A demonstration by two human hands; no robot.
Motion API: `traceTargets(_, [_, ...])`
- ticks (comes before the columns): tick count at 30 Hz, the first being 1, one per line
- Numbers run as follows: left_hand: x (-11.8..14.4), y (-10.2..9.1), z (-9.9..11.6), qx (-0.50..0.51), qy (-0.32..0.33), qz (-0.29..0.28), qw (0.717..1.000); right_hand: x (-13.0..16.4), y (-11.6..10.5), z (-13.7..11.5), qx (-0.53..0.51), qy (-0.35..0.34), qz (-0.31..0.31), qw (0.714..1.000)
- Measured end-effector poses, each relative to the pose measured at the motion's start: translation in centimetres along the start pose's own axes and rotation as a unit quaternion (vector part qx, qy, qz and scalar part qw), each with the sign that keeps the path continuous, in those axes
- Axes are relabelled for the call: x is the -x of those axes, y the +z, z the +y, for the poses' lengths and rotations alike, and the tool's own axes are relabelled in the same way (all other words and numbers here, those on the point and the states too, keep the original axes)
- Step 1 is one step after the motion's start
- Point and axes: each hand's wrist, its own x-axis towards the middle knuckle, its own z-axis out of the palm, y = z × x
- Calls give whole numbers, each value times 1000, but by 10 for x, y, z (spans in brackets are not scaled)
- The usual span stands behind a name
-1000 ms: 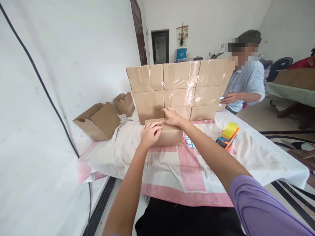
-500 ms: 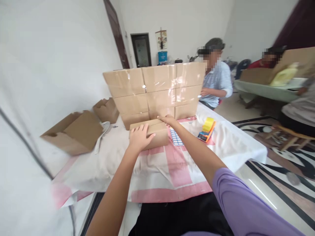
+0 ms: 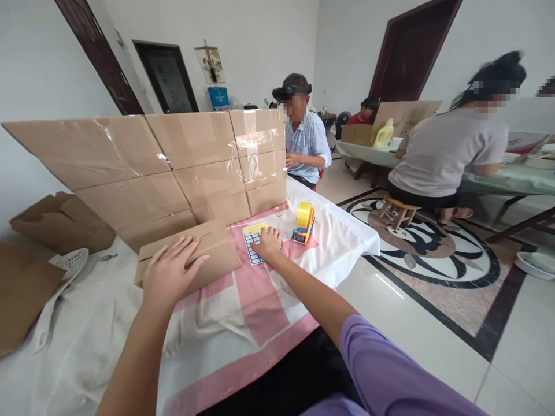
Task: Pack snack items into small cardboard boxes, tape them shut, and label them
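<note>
The left hand (image 3: 171,274) lies flat and spread on the small closed carton (image 3: 191,254), gripping nothing, while just to the carton's right the right hand (image 3: 269,242) presses loosely curled fingers on the label sheet (image 3: 252,242).

Two bare forearms, left hand (image 3: 169,276) and right hand (image 3: 269,244) without rings or gloves, short purple sleeve (image 3: 390,370) on the right arm, dark trousers (image 3: 295,381) below
</note>
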Motion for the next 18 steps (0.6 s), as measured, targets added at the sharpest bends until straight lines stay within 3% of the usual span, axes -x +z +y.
traceTargets(8, [-13, -16, 36, -91, -101, -59, 989, 2, -1, 11, -37, -3, 4, 999])
traceTargets(15, [-35, -30, 34, -128, -143, -112, 975, -1, -9, 19, -114, 28, 2, 993])
traceTargets(18, [-45, -39, 54, -125, -155, -65, 978, -12, -16, 22, -176, 54, -9, 983])
